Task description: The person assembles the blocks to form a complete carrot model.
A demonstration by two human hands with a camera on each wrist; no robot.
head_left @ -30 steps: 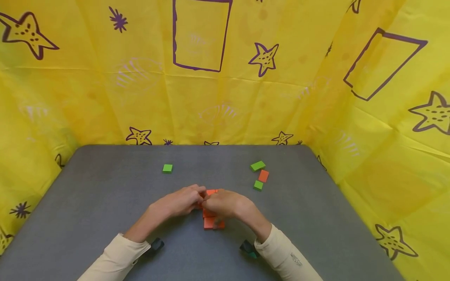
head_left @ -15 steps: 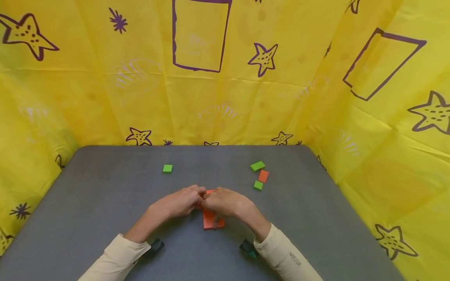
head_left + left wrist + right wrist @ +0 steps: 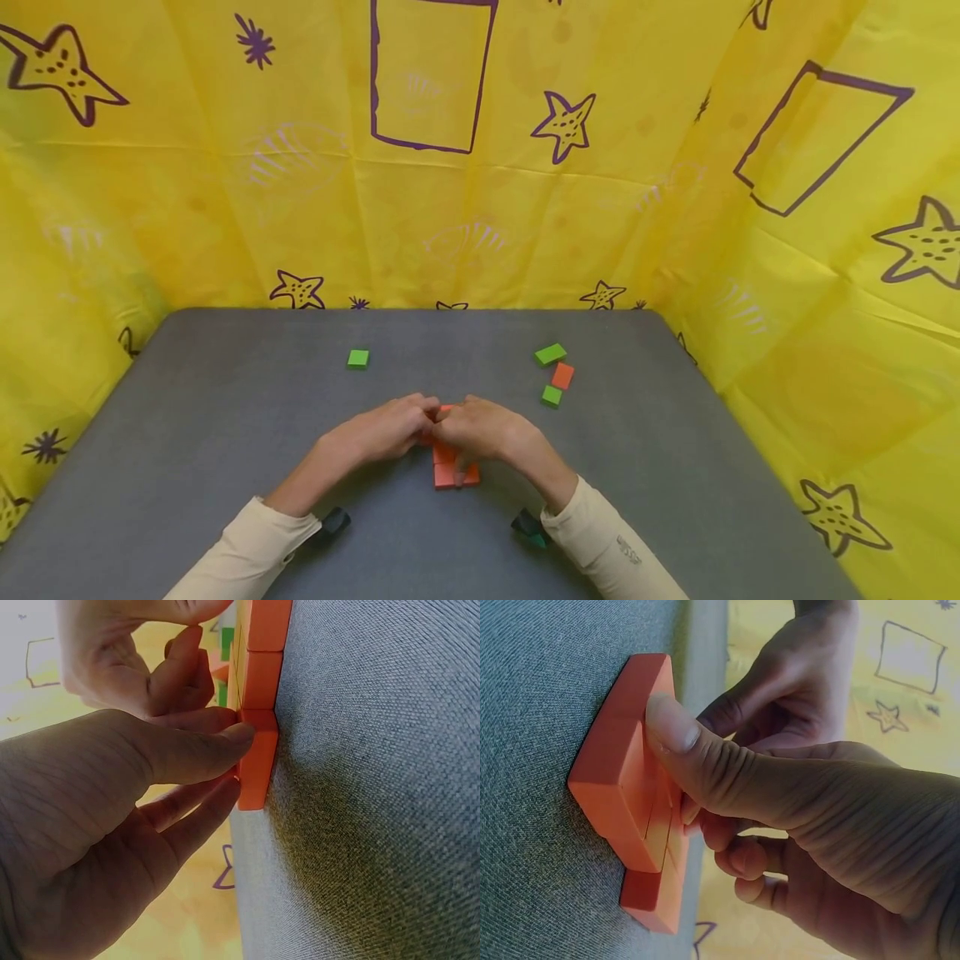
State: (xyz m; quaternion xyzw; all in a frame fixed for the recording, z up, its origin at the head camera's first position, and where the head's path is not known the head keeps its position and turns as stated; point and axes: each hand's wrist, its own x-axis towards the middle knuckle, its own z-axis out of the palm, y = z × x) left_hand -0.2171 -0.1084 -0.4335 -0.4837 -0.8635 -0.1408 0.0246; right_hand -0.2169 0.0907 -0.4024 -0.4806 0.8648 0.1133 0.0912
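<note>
Several orange blocks (image 3: 444, 477) lie flat against one another on the grey table, partly covered by both hands. My left hand (image 3: 390, 427) is at their left side. In the left wrist view its thumb and fingers pinch the end orange block (image 3: 256, 769). My right hand (image 3: 487, 429) arches over the group from the right. In the right wrist view, its thumb presses on the near orange block (image 3: 619, 750), and its curled fingers touch the blocks farther along. The fingertips of both hands nearly meet, and the head view hides most of their contact.
A green block (image 3: 357, 359) lies at the back left of the grey table (image 3: 247, 392). Farther right are a long green block (image 3: 551, 354), a loose orange block (image 3: 562, 375) and a small green block (image 3: 552, 396). A yellow patterned cloth (image 3: 420, 208) surrounds the table.
The right thumb shifts slightly over the nearest orange blocks, which sit closer together than a second ago. Both hands otherwise stay in place, and the loose blocks have not moved.
</note>
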